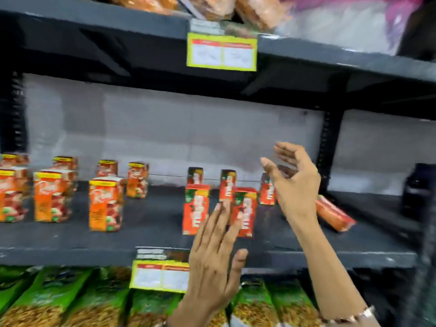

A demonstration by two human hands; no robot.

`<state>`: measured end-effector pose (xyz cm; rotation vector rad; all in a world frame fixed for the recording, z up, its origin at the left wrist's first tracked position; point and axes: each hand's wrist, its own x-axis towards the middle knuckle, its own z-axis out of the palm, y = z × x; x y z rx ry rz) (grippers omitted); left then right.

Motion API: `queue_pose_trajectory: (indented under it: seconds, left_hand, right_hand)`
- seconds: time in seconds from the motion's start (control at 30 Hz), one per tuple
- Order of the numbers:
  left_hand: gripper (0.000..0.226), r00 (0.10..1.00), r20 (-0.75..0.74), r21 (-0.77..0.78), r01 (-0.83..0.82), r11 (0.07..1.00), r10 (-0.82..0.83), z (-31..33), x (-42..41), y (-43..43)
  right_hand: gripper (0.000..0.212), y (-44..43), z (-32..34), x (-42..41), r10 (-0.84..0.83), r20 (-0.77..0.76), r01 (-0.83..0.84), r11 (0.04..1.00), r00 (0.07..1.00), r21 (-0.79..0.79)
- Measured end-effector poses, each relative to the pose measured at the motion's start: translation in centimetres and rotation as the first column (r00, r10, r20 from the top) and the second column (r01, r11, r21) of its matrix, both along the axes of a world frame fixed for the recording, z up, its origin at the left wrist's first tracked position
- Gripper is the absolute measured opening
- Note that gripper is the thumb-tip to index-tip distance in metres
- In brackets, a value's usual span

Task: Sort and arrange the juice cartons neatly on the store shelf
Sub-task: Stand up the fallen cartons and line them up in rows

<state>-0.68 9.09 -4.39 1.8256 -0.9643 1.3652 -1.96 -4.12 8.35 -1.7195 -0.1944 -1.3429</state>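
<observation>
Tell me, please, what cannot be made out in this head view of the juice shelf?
- Carton print: motion blur smears the red cartons and orange cartons.
- Price tags: text blurred.
- Fallen carton: its near end is hidden behind the right hand.
- Leftmost orange carton: cut by the left edge.

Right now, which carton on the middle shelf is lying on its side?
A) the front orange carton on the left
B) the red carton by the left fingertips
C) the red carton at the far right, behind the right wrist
C: the far-right red carton lies flat on the shelf, while the others stand upright.
</observation>
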Motion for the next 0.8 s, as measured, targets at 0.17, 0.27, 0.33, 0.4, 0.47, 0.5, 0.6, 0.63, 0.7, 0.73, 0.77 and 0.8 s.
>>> queue_pose_trajectory:
  seconds: [0.17,0.27,0.33,0.4,0.47,0.5,0.6,0.63,0.7,0.73,0.77,0.8]
  left_hand:
    - [0.048,0.999,-0.035,0.22,0.033,0.975,-0.026,-1.4,-0.1,-8.3]
    - [0.048,0.993,-0.07,0.346,-0.069,0.936,0.099,-2.0,0.4,-11.7]
    - [0.05,0.974,-0.093,0.39,-0.154,0.908,0.205,-2.3,0.9,-13.0]
    - [0.052,0.957,-0.085,0.427,-0.216,0.878,0.277,-2.6,1.2,-13.8]
    - [0.052,0.947,-0.05,0.458,-0.262,0.85,0.318,-2.8,1.4,-13.8]
    - [0.052,0.943,-0.033,0.468,-0.278,0.839,0.331,-2.9,1.4,-13.9]
    - [0.05,0.932,0.002,0.481,-0.319,0.816,0.363,-3.1,1.7,-14.1]
    - [0.05,0.929,0.008,0.479,-0.328,0.814,0.369,-3.1,1.7,-14.1]
    - [0.049,0.927,0.021,0.471,-0.34,0.814,0.375,-3.1,1.8,-14.1]
    - [0.049,0.928,0.023,0.469,-0.339,0.816,0.372,-3.1,1.8,-14.2]
    - [0.048,0.928,0.02,0.468,-0.337,0.817,0.372,-3.1,1.9,-14.1]
    - [0.048,0.929,0.018,0.465,-0.335,0.819,0.37,-3.1,1.9,-14.1]
  right_hand:
    - [0.031,-14.0,-2.9,0.5,-0.169,-0.219,0.186,0.98,0.961,0.063]
    - [0.033,-20.8,-5.0,1.5,-0.249,-0.402,0.288,0.957,0.881,0.038]
    - [0.039,-23.3,-5.8,2.1,-0.206,-0.543,0.294,0.953,0.814,0.079]
    - [0.046,-24.9,-6.6,2.5,-0.098,-0.639,0.257,0.953,0.763,0.161]
    - [0.045,-26.1,-7.0,2.9,0.041,-0.707,0.179,0.956,0.706,0.234]
    - [0.042,-26.4,-6.8,2.6,0.098,-0.741,0.131,0.961,0.664,0.245]
    - [0.037,-27.2,-5.7,2.0,0.175,-0.822,0.026,0.974,0.543,0.224]
    - [0.037,-27.3,-5.3,1.6,0.172,-0.836,0.01,0.978,0.521,0.207]
    - [0.042,-27.1,-5.0,1.0,0.178,-0.814,-0.003,0.977,0.553,0.212]
    - [0.043,-26.9,-5.0,0.5,0.185,-0.779,0.002,0.973,0.599,0.232]
    - [0.043,-26.4,-5.0,0.0,0.19,-0.735,-0.008,0.97,0.65,0.243]
    - [0.043,-25.7,-4.9,-0.4,0.197,-0.684,-0.023,0.967,0.702,0.256]
